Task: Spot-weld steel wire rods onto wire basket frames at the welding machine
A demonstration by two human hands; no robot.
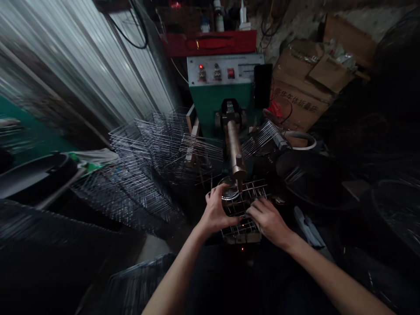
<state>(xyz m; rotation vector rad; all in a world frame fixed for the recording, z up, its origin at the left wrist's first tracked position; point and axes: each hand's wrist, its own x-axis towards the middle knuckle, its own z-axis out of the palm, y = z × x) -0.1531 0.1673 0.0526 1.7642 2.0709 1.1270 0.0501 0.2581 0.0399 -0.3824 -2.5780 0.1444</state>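
**Wire grid [243,209] lay between two bare hands**

The grid sat low in front of the person, looking light and stiff (perhaps slightly springy), its bare metal likely slick and best held by the outer wires. The right hand [267,218] bent over its right side, fingers curled; whether they pinched a wire could not be told. The left hand [215,212] arched opposite, thumb and fingers wide apart, fingertips at a shiny metal ring [231,197]. Beyond, a thick rod [234,144] slanted down from a green machine [208,103].
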